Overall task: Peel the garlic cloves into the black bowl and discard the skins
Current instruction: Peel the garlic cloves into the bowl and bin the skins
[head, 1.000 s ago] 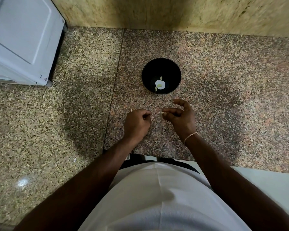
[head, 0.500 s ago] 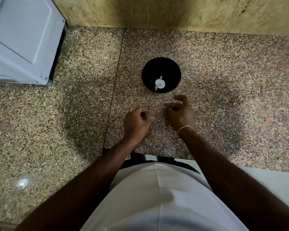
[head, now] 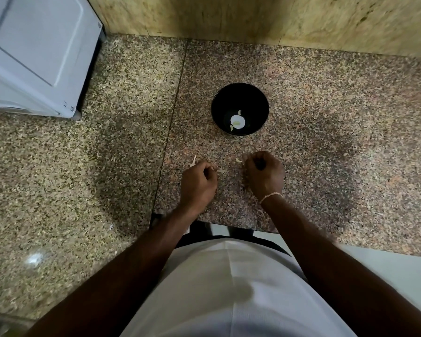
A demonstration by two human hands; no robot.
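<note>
1. Head view: the black bowl [head: 240, 109] stands straight ahead of your hands, apart from both; your right hand [head: 264, 175] is slightly nearer it.
2. Your right hand is curled, a pale garlic clove [head: 238, 160] showing at its fingertips. I cannot tell if you are pinching it.
3. Your left hand [head: 198, 183] is curled too, with skin scraps [head: 193, 162] poking out beside it.
4. Peeled pieces [head: 237, 121] lie in the bowl's bottom.
5. You work on a speckled granite counter [head: 326, 166], with a stone wall [head: 253, 18] behind and a white appliance [head: 34, 52] far left.

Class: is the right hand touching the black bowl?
Apart. In the head view, bare counter shows between the right hand and the black bowl.
</note>
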